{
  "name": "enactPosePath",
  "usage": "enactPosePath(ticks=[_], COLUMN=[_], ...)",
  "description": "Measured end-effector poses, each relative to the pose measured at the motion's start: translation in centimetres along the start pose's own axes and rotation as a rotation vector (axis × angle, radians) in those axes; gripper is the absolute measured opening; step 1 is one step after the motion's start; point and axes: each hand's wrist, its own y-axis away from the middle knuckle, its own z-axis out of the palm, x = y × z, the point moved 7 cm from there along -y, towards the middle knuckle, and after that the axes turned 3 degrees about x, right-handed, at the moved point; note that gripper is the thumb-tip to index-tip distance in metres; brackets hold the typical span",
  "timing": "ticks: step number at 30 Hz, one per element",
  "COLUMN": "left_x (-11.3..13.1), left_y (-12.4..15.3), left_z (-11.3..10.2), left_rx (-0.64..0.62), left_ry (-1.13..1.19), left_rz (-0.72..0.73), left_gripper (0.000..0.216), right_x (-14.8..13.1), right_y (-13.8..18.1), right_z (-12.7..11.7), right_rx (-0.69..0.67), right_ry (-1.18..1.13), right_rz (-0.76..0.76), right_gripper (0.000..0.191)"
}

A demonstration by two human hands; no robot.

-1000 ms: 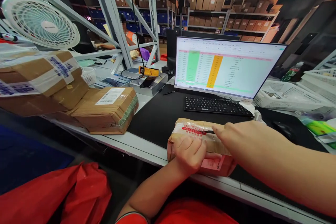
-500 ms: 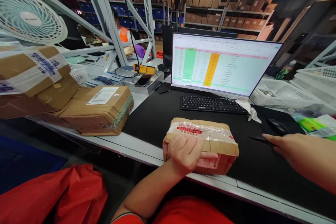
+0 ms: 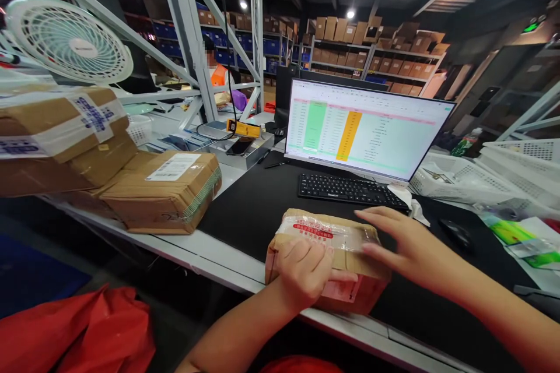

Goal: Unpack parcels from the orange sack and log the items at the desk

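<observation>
A taped cardboard box (image 3: 350, 262) stands at the front edge of the black desk mat, with clear tape and red print across its top. My left hand (image 3: 306, 265) grips its near left side, fingers curled on top and one digit stretched along the front face, over a pale label. My right hand (image 3: 400, 242) is over the box's right end, thumb and fingers spread, with no tool in it. Whether its fingertips press on the tape is hard to tell. At the right edge of the mat lies a dark object (image 3: 538, 298), partly cut off.
Behind the box are a keyboard (image 3: 350, 187), a monitor (image 3: 363, 131) and crumpled white tissue (image 3: 415, 207). A mouse (image 3: 455, 233) and white baskets (image 3: 464, 180) are on the right. Other parcels (image 3: 161, 195) and a fan (image 3: 72, 41) stand left. A person in an orange vest (image 3: 219, 76) is farther back.
My right hand has let go of a dark, thin object and moved left from beside the mouse to the box's right end. My left hand stays on the box.
</observation>
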Motion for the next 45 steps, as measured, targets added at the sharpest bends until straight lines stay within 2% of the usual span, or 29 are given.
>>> enactPosePath(ticks=[3, 6, 10, 13, 16, 22, 24, 26, 28, 30, 31, 35, 37, 38, 41, 43, 45], left_x=[0.0, -0.1, 0.1, 0.0, -0.3, 0.5, 1.7, 2.7, 3.0, 2.5, 2.0, -0.4, -1.5, -1.9, -2.4, -2.5, -3.0], left_y=[0.1, 0.2, 0.7, 1.1, 1.1, 1.1, 1.6, 2.3, 2.4, 1.7, 1.0, -1.6, -2.6, -3.0, -3.9, -4.2, -4.2], left_z=[0.0, -0.1, 0.2, 0.5, 0.5, -1.0, -2.5, -3.9, -4.7, -4.8, -4.6, -2.0, -0.8, -0.2, 1.7, 2.7, 3.4], left_rx=[-0.016, -0.015, -0.03, -0.046, -0.031, 0.007, 0.084, 0.15, 0.133, 0.015, -0.088, -0.703, -0.928, -0.999, -1.106, -1.098, -1.058], left_ry=[-0.026, -0.046, -0.027, -0.009, 0.017, 0.016, 0.031, 0.046, 0.057, 0.074, 0.099, 0.21, 0.171, 0.148, 0.198, 0.281, 0.299], left_rz=[-0.007, -0.032, -0.017, -0.015, -0.01, 0.071, 0.13, 0.145, 0.108, 0.05, 0.026, -0.045, -0.02, 0.006, 0.1, 0.142, 0.148], left_gripper=[0.041, 0.045, 0.041, 0.034, 0.037, 0.026, 0.028, 0.036, 0.041, 0.044, 0.046, 0.06, 0.073, 0.073, 0.064, 0.065, 0.065], right_x=[-4.8, -6.2, -5.9, -5.5, -5.1, -2.3, -1.6, -1.5, -1.6, -1.6, -1.7, -1.6, -1.6, -1.8, -2.8, -3.8, -5.1], right_y=[-4.0, -5.7, -5.8, -5.9, -6.4, -8.1, -8.4, -8.3, -8.0, -7.9, -7.9, -8.5, -8.6, -8.4, -7.4, -6.3, -5.2], right_z=[1.6, 3.8, 4.4, 3.6, 3.2, 2.4, 2.4, 2.6, 2.6, 2.5, 2.4, 2.1, 1.8, 1.6, 1.2, 0.6, 0.2], right_rx=[-0.146, -0.236, -0.258, -0.243, -0.253, -0.178, -0.234, -0.358, -0.453, -0.467, -0.46, -0.357, -0.281, -0.251, -0.167, -0.084, -0.006], right_ry=[0.053, 0.193, 0.298, 0.194, 0.111, 0.013, -0.11, -0.275, -0.367, -0.349, -0.288, 0.098, 0.235, 0.28, 0.406, 0.467, 0.471], right_rz=[-0.084, -0.14, -0.176, -0.13, -0.093, 0.034, 0.009, -0.05, -0.084, -0.092, -0.103, -0.106, -0.07, -0.054, -0.019, -0.027, -0.151], right_gripper=[0.054, 0.049, 0.051, 0.039, 0.03, 0.027, 0.03, 0.033, 0.035, 0.035, 0.034, 0.034, 0.031, 0.029, 0.026, 0.031, 0.032])
